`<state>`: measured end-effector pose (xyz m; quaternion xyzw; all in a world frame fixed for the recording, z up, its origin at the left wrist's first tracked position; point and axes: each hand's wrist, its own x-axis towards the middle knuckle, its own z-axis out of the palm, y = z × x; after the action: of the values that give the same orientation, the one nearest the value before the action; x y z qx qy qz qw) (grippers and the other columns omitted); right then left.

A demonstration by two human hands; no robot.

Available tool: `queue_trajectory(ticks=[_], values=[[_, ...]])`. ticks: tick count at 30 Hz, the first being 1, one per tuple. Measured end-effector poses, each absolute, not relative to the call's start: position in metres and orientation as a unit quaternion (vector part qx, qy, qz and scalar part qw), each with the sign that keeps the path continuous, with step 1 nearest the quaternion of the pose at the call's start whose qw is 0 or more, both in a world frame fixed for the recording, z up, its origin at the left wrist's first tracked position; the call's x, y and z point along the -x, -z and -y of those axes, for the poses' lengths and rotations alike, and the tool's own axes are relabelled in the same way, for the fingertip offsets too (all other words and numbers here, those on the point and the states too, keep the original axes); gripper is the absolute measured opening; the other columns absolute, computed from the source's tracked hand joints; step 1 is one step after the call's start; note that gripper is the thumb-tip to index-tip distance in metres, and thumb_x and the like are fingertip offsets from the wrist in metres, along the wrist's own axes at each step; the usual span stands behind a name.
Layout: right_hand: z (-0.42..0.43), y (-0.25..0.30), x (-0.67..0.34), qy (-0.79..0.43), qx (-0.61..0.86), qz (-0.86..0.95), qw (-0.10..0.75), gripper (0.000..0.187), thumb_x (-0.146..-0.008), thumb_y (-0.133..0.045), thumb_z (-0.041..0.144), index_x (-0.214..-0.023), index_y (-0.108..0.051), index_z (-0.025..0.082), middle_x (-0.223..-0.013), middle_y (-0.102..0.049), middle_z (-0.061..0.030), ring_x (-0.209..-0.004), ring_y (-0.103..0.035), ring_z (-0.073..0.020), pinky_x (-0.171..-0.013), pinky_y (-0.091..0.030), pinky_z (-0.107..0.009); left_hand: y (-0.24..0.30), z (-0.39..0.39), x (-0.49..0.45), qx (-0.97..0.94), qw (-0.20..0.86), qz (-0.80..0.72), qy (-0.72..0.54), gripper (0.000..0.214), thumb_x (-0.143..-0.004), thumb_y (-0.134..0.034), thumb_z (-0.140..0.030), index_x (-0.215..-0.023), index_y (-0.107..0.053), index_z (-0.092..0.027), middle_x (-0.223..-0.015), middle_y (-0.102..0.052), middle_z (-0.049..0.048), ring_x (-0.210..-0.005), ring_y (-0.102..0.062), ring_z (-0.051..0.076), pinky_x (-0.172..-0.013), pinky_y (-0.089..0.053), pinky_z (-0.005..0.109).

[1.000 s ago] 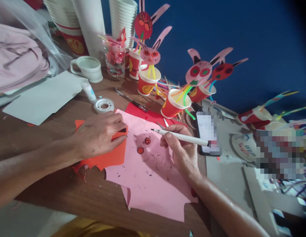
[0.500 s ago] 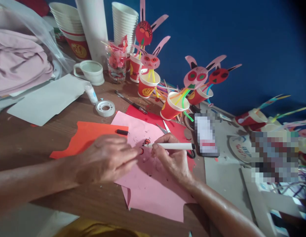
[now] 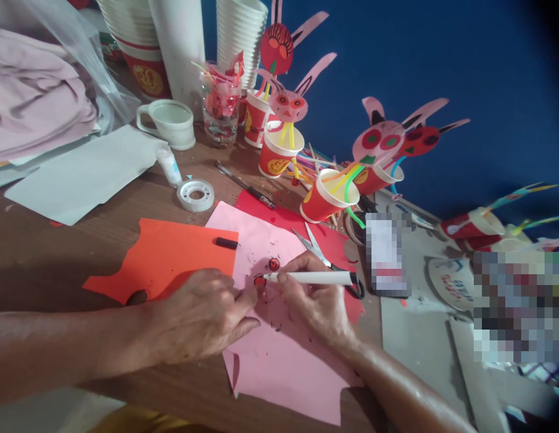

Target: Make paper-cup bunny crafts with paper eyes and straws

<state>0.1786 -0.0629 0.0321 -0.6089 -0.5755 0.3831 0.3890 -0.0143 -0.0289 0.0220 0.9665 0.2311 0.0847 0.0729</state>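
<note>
My right hand [image 3: 318,297] grips a white marker [image 3: 322,278], its tip at a small orange-red paper piece [image 3: 260,280] with a black outline. My left hand [image 3: 207,316] lies palm down, a fingertip at the edge of that piece, thumb apart, other fingers partly curled. Both hands are over a pink paper sheet [image 3: 302,367]. Another small red round [image 3: 274,264] with black rings lies just above the marker. The black marker cap [image 3: 226,243] rests on an orange sheet [image 3: 171,258]. Behind my right hand, scissors [image 3: 314,243] lie on red paper [image 3: 340,240], their handles partly covered.
Tape roll [image 3: 195,195], glue stick [image 3: 168,167] and pen [image 3: 247,186] lie beyond the sheets. Red cups [image 3: 279,161] hold paper animal heads [image 3: 378,142] on straws. A mug [image 3: 166,123] stands back left. A phone [image 3: 387,255] lies at right.
The marker tip has moved from the upper red round down to the lower piece. My left hand has shifted slightly lower, its fingers more curled. The view has tilted a little.
</note>
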Motion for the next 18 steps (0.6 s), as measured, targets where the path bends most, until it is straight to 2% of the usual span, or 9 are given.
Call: queue_trajectory(ticks=[8, 18], values=[[0.0585, -0.0323, -0.1737, -0.417, 0.616, 0.573, 0.344, 0.006, -0.078, -0.059, 0.020, -0.074, -0.054, 0.019, -0.061, -0.062, 0.0031, -0.050, -0.057, -0.0102, -0.041, -0.044, -0.017, -0.0203, 0.0305, 0.0133, -0.968, 0.057, -0.220, -0.102, 0.018, -0.087, -0.052, -0.032, -0.087, -0.062, -0.016, -0.061, -0.064, 0.0033, -0.055, -0.062, 0.023, -0.050, -0.046, 0.034], [0.0584, -0.0298, -0.1724, -0.393, 0.616, 0.591, 0.342, 0.007, -0.079, -0.060, 0.022, -0.074, -0.056, 0.020, -0.061, -0.065, 0.0024, -0.052, -0.061, -0.0116, -0.044, -0.048, -0.019, -0.0201, 0.0310, 0.0133, -0.974, 0.062, -0.208, -0.069, 0.025, -0.089, -0.050, -0.035, -0.094, -0.061, -0.013, -0.059, -0.064, 0.0046, -0.058, -0.063, 0.023, -0.053, -0.047, 0.033]])
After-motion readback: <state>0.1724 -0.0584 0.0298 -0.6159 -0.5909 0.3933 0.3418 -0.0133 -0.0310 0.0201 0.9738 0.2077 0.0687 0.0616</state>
